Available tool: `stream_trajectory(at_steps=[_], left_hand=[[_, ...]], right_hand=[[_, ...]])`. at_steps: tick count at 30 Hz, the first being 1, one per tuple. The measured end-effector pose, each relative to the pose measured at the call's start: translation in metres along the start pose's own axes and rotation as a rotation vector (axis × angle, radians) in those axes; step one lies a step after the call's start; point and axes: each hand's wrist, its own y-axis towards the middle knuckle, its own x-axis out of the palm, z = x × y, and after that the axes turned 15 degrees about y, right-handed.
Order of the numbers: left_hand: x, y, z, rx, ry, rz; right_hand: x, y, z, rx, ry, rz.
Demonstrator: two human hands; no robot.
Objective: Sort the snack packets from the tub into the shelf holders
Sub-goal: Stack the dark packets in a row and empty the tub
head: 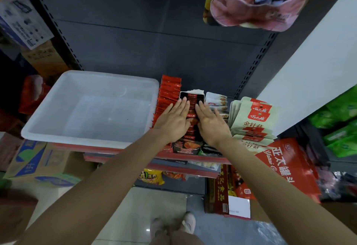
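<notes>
Fingers of both hands lie straight and flat, holding nothing: the left hand (174, 122) and right hand (209, 124) press either side of a row of dark red packets (191, 107) standing in a holder (185, 147) on the shelf (123, 151). That row's long axis runs front to back. Left of it sits the white tub (58, 107), beside a row of red packets (169, 92).
</notes>
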Motion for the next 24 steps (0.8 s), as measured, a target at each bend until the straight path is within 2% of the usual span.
stream_trajectory(at_steps=[6,10,13,15,17,20,24], left_hand=[[0.003,0.011,-0.004,-0.002,0.027,-0.019],[0.000,0.017,-0.007,0.016,0.021,-0.081],[-0.008,0.013,-0.010,0.048,-0.045,-0.092],[-0.014,0.010,-0.010,0.027,-0.197,0.014],[-0.023,0.011,-0.010,0.001,-0.317,0.172],[-0.037,0.017,-0.005,0.075,-0.360,0.269],[-0.045,0.026,0.010,0.150,-0.317,0.229]], right_hand=[[0.004,0.005,0.001,0.033,-0.031,-0.010],[-0.001,0.013,-0.003,0.062,-0.041,-0.077],[-0.015,0.013,-0.006,0.062,0.148,-0.120],[-0.034,0.005,-0.007,0.074,0.343,-0.037],[-0.057,-0.004,-0.002,0.087,0.410,0.127],[-0.087,-0.009,0.018,0.093,0.255,0.232],[-0.107,-0.002,0.040,0.095,0.117,0.206]])
